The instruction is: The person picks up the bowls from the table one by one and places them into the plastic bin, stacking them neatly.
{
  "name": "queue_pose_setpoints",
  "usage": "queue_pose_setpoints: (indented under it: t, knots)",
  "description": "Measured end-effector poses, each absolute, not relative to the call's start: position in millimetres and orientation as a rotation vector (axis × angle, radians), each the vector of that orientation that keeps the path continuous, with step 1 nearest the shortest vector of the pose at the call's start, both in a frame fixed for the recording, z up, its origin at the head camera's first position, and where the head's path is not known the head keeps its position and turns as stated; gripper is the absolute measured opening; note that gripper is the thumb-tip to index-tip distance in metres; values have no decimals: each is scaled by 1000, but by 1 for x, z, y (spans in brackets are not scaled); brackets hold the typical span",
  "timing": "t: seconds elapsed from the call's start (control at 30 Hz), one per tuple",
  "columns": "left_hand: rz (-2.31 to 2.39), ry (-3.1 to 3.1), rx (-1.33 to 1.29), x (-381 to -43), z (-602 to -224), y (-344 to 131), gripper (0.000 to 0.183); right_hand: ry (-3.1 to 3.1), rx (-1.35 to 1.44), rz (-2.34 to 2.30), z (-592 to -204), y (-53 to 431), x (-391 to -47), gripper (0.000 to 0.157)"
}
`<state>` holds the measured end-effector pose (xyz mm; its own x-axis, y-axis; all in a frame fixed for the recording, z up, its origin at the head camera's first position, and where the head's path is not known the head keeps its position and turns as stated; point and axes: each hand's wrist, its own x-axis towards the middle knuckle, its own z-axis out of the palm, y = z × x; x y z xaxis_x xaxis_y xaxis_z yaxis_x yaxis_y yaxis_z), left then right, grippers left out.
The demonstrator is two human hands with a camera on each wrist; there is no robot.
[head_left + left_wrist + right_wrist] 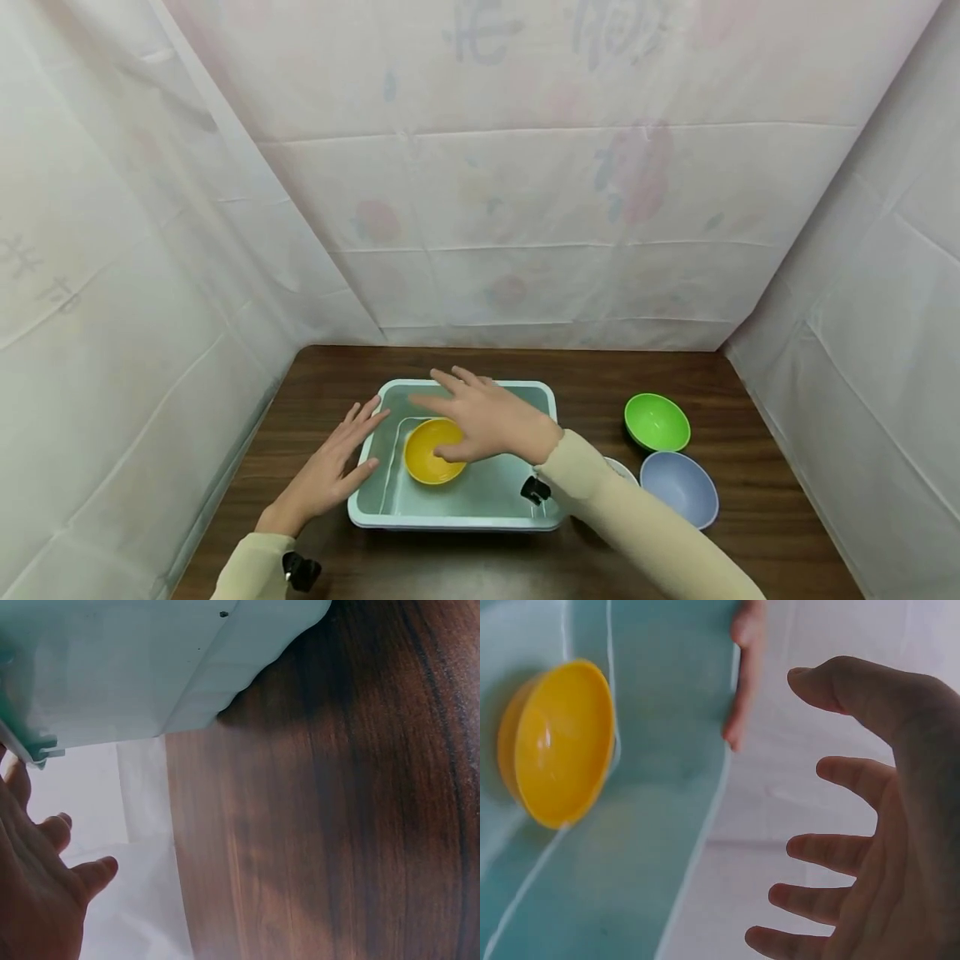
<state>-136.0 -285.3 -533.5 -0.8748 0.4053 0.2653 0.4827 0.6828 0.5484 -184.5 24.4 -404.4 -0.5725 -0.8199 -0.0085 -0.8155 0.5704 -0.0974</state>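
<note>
Right hand (487, 421): holds nothing, fingers spread, thumb well apart from them. It hangs over the tub (491, 504), covering the right edge of the yellow bowl (422, 462) in the head view; right wrist view shows a gap to the bowl. Left hand (330, 471): also holding nothing, fingers straight, at the tub's left rim. Can't tell if the tips touch.

Yellow bowl sits in the tub, left of middle, hollow side up. Glossy, so my guess is light, stiff plastic, maybe slick. I'd pinch the rim, thumb inside, fingers outside. Break risk probably low, but material unconfirmed.

Tub looks like moulded plastic, probably flexes a bit. Take it by left and right rims, keep level, or the bowl likely slides.

Right of the tub on the wood table (600, 371): green bowl (657, 423) far, blue bowl (678, 487) just nearer, and a white dish (622, 469) mostly hidden by the right sleeve (637, 525)
</note>
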Motion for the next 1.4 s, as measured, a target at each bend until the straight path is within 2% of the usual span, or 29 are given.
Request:
queue_pose_setpoints:
  t: [0.23, 0.83, 1.07, 1.4]
  knots:
    - [-991, -2724, -755, -138, -540, -287, 73, 2835, -1402, -247, -394, 57, -183, 77]
    - [-1038, -2693, -764, -137, -540, -284, 72, 3093, -1099, -607, -395, 154, -185, 84]
    - [-1053, -2674, -762, -137, -541, -281, 72, 3206, -942, -567, -404, 192, -187, 84]
    - [-1045, -2670, -747, -135, -541, -281, 70, 3328, -708, -407, -431, 233, -192, 92]
